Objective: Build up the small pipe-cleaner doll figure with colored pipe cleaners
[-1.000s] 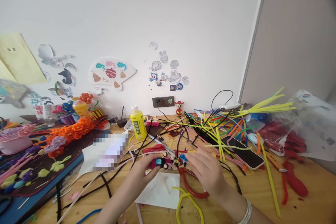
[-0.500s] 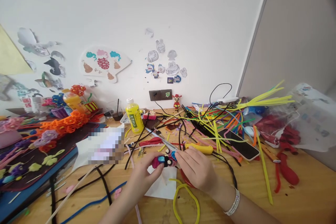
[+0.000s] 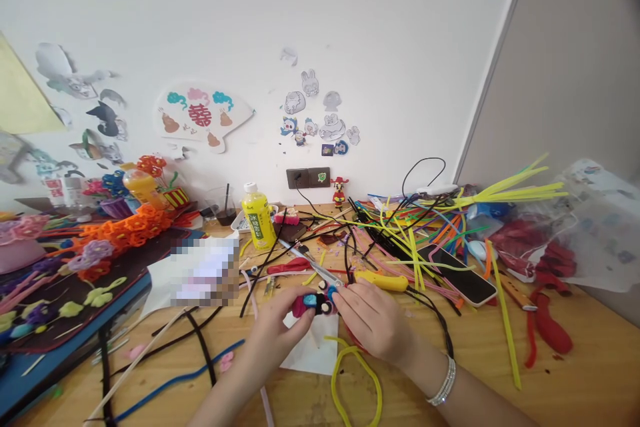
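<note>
Between my two hands is a small fuzzy figure (image 3: 320,303), magenta, black and bright blue with round white spots. My left hand (image 3: 280,327) grips its magenta end between thumb and fingers. At the other end, my right hand (image 3: 373,320) is closed with the fingertips pressed at a blue part; its thumb is hidden. White paper (image 3: 313,350) lies on the table beneath them. Just beyond my fingers are scissors (image 3: 327,273) and a yellow-handled tool (image 3: 383,280). A yellow pipe cleaner loop (image 3: 377,387) lies nearer me.
Loose pipe cleaners (image 3: 413,240) cover the back right, around a phone (image 3: 463,277). A yellow drink bottle (image 3: 259,220) stands behind the hands. Orange fuzzy flowers (image 3: 125,230) crowd the left. A red fuzzy piece (image 3: 553,327) and plastic bags (image 3: 600,227) lie at right.
The camera view has shifted slightly. Both hands stay on the small figure, which has turned a little, with its white spots showing more clearly.
</note>
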A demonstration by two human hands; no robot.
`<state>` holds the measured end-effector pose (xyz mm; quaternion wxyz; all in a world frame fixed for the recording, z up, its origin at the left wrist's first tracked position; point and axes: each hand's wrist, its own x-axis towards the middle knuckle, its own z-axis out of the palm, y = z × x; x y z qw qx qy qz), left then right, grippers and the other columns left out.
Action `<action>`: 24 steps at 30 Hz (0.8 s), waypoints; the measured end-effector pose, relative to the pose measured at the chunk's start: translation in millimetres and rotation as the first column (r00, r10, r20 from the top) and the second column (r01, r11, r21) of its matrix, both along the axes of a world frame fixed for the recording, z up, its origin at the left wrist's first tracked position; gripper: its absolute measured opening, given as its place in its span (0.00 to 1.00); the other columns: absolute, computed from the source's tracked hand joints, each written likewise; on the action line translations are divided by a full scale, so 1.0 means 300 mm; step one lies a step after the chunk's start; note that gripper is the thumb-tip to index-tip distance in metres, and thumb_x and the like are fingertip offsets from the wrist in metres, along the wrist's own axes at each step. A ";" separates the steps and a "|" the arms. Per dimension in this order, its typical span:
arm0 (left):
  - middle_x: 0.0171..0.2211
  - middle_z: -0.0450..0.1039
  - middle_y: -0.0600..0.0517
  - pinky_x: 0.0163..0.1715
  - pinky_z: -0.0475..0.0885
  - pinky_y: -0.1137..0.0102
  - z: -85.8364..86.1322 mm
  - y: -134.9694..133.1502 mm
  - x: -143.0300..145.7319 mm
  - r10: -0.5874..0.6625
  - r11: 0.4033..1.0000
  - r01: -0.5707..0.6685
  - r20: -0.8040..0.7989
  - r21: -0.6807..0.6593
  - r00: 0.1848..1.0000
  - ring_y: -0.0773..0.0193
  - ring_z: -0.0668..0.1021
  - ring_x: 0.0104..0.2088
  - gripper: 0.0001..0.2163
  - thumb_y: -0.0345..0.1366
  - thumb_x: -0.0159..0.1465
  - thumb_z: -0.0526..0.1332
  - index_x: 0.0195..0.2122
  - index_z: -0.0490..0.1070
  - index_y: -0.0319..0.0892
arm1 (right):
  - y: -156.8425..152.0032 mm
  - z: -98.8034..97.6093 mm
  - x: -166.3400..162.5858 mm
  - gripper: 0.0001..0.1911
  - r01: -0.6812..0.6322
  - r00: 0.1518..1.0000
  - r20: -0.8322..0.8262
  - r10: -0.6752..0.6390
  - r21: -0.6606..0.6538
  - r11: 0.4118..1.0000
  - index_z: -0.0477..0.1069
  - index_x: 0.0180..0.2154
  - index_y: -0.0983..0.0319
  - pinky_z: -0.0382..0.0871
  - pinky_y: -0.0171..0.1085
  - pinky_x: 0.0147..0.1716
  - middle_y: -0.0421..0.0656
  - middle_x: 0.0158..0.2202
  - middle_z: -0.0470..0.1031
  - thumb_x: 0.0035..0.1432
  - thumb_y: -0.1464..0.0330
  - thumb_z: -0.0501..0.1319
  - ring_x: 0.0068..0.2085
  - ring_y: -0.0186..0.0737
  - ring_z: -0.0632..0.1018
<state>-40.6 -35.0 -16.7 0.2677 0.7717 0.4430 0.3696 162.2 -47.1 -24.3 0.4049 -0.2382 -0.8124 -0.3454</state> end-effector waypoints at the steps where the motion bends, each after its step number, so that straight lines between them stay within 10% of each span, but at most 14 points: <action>1: 0.37 0.76 0.46 0.40 0.70 0.67 0.000 -0.001 0.000 0.000 1.000 0.000 -0.006 0.010 1.000 0.59 0.76 0.37 0.11 0.35 0.56 0.57 0.40 0.71 0.41 | 0.001 -0.001 0.000 0.09 -0.007 1.000 -0.002 0.007 -0.003 1.000 0.71 0.38 0.70 0.73 0.42 0.39 0.49 0.34 0.78 0.57 0.77 0.53 0.36 0.42 0.77; 9: 0.38 0.76 0.48 0.39 0.71 0.68 -0.011 0.000 -0.011 -0.009 0.994 0.011 -0.023 0.113 1.000 0.61 0.76 0.37 0.11 0.34 0.57 0.56 0.41 0.70 0.43 | 0.004 -0.008 0.010 0.12 -0.122 0.988 -0.115 0.103 -0.179 0.976 0.68 0.44 0.67 0.71 0.41 0.40 0.48 0.38 0.76 0.57 0.75 0.55 0.39 0.41 0.74; 15: 0.37 0.76 0.50 0.38 0.70 0.69 -0.005 -0.009 -0.014 -0.019 0.988 0.025 -0.044 0.152 0.999 0.62 0.76 0.37 0.11 0.33 0.57 0.57 0.42 0.69 0.44 | 0.014 0.008 0.013 0.13 -0.290 0.930 -0.342 0.133 -0.461 0.839 0.67 0.46 0.61 0.69 0.44 0.39 0.47 0.40 0.73 0.59 0.65 0.54 0.41 0.43 0.72; 24: 0.37 0.76 0.50 0.37 0.70 0.70 -0.005 -0.014 -0.020 -0.061 0.986 0.068 -0.055 0.153 0.997 0.63 0.76 0.36 0.11 0.32 0.57 0.57 0.42 0.69 0.45 | 0.024 0.004 0.012 0.13 -0.422 0.880 -0.424 0.213 -0.496 0.759 0.66 0.46 0.57 0.67 0.44 0.41 0.45 0.42 0.72 0.58 0.70 0.56 0.43 0.42 0.71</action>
